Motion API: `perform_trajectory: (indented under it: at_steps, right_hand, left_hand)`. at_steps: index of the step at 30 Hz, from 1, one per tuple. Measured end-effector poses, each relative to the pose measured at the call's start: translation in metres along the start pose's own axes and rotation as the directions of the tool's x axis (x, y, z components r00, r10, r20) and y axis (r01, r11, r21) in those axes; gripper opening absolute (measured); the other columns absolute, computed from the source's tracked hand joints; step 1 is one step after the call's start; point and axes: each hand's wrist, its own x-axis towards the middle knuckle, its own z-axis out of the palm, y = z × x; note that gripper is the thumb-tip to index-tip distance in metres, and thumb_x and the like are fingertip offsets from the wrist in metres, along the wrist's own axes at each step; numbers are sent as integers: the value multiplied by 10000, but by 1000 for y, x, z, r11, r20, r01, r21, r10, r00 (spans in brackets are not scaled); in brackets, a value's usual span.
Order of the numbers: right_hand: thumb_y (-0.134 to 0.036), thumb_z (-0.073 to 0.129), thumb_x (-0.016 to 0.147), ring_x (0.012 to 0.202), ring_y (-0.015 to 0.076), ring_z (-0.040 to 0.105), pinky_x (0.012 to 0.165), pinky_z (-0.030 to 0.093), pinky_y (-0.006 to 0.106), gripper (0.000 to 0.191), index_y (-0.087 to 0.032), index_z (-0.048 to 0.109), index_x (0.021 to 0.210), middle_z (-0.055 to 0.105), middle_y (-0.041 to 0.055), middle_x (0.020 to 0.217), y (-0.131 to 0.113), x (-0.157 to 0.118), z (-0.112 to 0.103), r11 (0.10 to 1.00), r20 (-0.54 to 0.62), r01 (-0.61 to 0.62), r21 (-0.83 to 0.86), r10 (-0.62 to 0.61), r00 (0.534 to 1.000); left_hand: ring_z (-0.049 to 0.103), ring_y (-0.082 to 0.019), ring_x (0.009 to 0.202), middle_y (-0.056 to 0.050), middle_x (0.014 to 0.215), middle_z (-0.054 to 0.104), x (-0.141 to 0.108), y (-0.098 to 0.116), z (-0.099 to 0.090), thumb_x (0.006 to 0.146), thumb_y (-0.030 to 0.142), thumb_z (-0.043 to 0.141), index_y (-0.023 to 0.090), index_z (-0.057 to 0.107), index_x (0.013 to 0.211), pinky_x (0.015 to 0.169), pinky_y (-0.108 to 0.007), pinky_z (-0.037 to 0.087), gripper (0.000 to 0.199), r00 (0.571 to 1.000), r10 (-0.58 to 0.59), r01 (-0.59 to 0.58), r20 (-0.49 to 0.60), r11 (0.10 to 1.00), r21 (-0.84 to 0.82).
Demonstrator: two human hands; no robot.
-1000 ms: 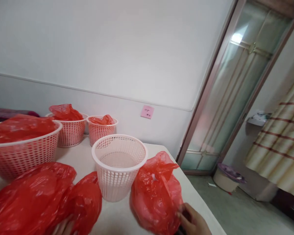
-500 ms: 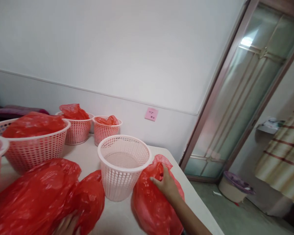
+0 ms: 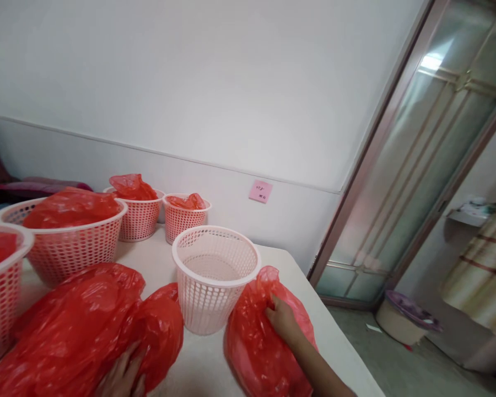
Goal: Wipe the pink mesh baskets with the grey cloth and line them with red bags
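My right hand point(image 3: 281, 318) is closed on the gathered top of a red plastic bag point(image 3: 256, 347) at the table's right side. Just left of that bag stands a white perforated basket point(image 3: 209, 309) with nothing in it. At the lower left, my left hand point(image 3: 123, 376) rests with its fingers apart against a smaller red bag point(image 3: 161, 331). A larger red bag point(image 3: 70, 331) lies beside it, further left.
Perforated baskets holding red bags stand at the left point(image 3: 74, 248) and along the wall point(image 3: 138, 220), point(image 3: 184, 223). A pink note point(image 3: 260, 191) is on the wall. The table's right edge runs beside the right bag; a bin point(image 3: 400, 325) stands on the floor.
My right hand's fingers have closed on the top of the right red bag. My left hand shows slightly more, and the whole view has shifted a little.
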Motion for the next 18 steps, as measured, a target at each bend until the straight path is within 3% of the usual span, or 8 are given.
perform_trajectory:
  at_steps: [4,8,13,18]
  right_hand:
    - [-350,532,681,821,293,669,740,508,370,188,-210,643,739,737,53,797,-3,-6,-33,985,-111,-27,172,46,993]
    - [-486,567,721,819,280,687,722,536,354,345,-185,654,866,748,70,872,-17,-17,-68,931,-182,-27,365,99,978]
    - [-457,610,692,734,237,664,659,518,309,287,-210,620,839,719,25,788,-35,-22,-93,865,-273,8,501,149,950]
    - [-414,613,661,620,186,594,604,500,297,236,-226,575,799,628,-17,671,-46,-11,-106,829,-338,69,555,149,929]
  left_hand:
    - [638,-279,1167,-158,1338,623,1,1,-5,879,329,438,141,659,1206,934,-406,559,437,998,-50,47,-36,995,-91]
    - [592,-291,1228,-181,1383,578,7,0,-9,920,381,392,110,631,1238,997,-470,513,482,998,-51,47,-31,990,-137]
    - [578,-299,1238,-176,1346,607,22,-1,-17,938,373,363,115,666,1205,1030,-478,480,480,991,-87,97,98,990,-104]
    - [623,-346,1162,-140,1261,676,38,0,-43,887,362,444,202,731,1120,993,-553,485,402,993,-2,7,114,999,-47]
